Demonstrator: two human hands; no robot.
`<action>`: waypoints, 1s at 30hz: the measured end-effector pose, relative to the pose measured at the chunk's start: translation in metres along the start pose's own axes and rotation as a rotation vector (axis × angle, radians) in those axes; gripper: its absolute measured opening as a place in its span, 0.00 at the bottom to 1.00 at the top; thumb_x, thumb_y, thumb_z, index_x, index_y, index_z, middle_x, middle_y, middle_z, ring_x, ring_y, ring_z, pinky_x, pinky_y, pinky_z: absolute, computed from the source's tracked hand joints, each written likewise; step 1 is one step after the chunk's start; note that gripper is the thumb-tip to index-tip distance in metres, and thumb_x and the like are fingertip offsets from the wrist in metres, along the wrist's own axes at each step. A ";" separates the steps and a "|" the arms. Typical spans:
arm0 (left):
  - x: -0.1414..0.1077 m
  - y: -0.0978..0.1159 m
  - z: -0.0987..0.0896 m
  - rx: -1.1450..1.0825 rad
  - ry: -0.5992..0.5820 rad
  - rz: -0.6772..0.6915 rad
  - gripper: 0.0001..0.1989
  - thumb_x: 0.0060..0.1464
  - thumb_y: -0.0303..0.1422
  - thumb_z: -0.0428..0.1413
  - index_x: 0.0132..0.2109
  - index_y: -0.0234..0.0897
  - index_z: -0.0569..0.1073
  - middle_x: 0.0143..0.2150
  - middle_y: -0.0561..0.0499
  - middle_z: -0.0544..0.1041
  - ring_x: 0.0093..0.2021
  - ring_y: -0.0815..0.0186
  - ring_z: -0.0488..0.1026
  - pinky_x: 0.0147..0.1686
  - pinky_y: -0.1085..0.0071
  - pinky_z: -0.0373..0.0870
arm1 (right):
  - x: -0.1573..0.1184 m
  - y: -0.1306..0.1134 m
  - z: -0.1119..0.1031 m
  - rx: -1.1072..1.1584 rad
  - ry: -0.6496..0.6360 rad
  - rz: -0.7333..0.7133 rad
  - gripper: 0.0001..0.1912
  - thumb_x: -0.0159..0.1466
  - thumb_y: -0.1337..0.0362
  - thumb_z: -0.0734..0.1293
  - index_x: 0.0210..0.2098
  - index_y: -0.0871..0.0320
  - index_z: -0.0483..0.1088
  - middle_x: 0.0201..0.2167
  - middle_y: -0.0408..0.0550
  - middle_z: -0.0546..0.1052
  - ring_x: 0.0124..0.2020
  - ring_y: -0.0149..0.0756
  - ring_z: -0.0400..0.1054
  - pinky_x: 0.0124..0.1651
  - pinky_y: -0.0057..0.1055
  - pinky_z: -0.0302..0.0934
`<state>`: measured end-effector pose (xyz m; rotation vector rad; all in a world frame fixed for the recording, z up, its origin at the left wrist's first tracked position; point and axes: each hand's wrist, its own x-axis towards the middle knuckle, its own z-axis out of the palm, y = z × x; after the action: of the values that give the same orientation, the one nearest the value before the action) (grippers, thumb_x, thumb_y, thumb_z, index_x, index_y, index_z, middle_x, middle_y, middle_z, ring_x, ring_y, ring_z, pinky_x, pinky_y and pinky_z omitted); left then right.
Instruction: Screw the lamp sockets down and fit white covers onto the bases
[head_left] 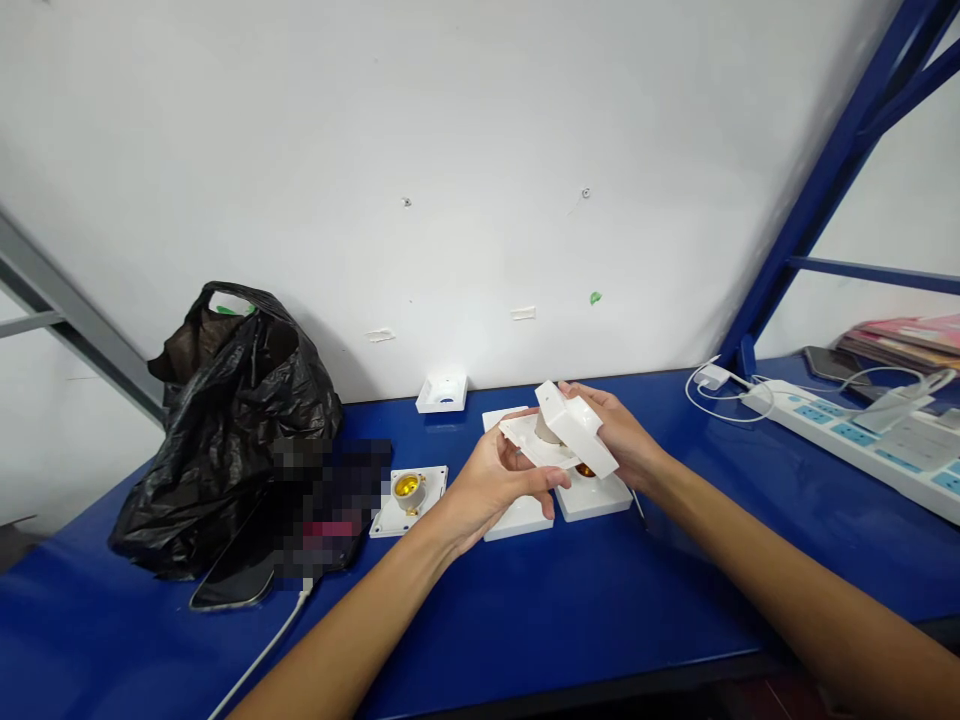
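My left hand [510, 480] is closed on the square white base plate of a lamp holder [523, 437], thumb along its near edge. A white square cover [592, 435] with a raised round collar is gripped by my right hand [619, 430]. The cover is tilted over the base's socket, one side lifted, so a gap shows between them. Beneath my hands lie two white lamp holder units, one on the left [519, 518] and one on the right [596, 500], both partly hidden. An uncovered base with a brass-lined socket [409, 490] lies to the left.
A loose white cover [442, 393] lies by the wall. On the left of the blue table [540, 610] stand a black plastic bag [247, 430] and a phone [234, 575] with dark items. A white power strip [862, 440], cables and stacked papers [911, 340] are on the right.
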<state>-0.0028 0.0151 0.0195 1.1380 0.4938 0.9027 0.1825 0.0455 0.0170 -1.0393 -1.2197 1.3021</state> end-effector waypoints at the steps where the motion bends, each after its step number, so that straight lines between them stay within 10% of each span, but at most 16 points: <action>1: 0.000 0.000 -0.003 0.028 -0.027 -0.002 0.36 0.47 0.32 0.73 0.60 0.33 0.68 0.39 0.45 0.80 0.36 0.61 0.78 0.22 0.72 0.75 | 0.000 0.000 0.000 0.013 0.006 -0.007 0.27 0.55 0.37 0.74 0.28 0.55 0.69 0.18 0.36 0.69 0.19 0.28 0.58 0.22 0.28 0.52; 11: -0.003 0.000 -0.012 0.112 -0.165 -0.096 0.28 0.50 0.34 0.73 0.54 0.33 0.70 0.45 0.42 0.78 0.46 0.52 0.80 0.31 0.67 0.82 | -0.004 -0.005 -0.001 0.012 -0.097 0.029 0.26 0.56 0.41 0.75 0.25 0.55 0.66 0.18 0.34 0.66 0.19 0.26 0.56 0.23 0.27 0.48; 30: -0.005 -0.015 -0.003 -0.015 -0.071 -0.065 0.31 0.51 0.34 0.73 0.57 0.35 0.68 0.49 0.42 0.77 0.46 0.55 0.80 0.39 0.60 0.83 | -0.002 -0.001 0.004 -0.025 0.082 -0.061 0.26 0.52 0.38 0.76 0.30 0.53 0.71 0.20 0.39 0.72 0.19 0.30 0.60 0.22 0.29 0.52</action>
<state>-0.0028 0.0106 0.0035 1.1301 0.4624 0.8064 0.1791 0.0435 0.0184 -1.0548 -1.1991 1.1887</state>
